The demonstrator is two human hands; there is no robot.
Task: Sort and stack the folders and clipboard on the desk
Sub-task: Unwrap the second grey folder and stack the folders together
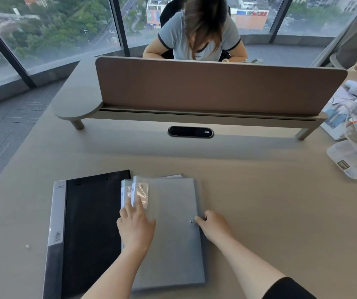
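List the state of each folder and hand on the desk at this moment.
Black folder: closed, flat on the desk, left of the grey stack.
Grey folder: closed, lying on top of others.
Left hand: flat on the grey folder, fingers spread.
Right hand: gripping the grey folder's right edge.

Both bare arms reach forward, side by side. The left hand lies flat, palm down, with its fingers spread and pointing ahead. The right hand is curled, its fingers bent under and its thumb pointing left.
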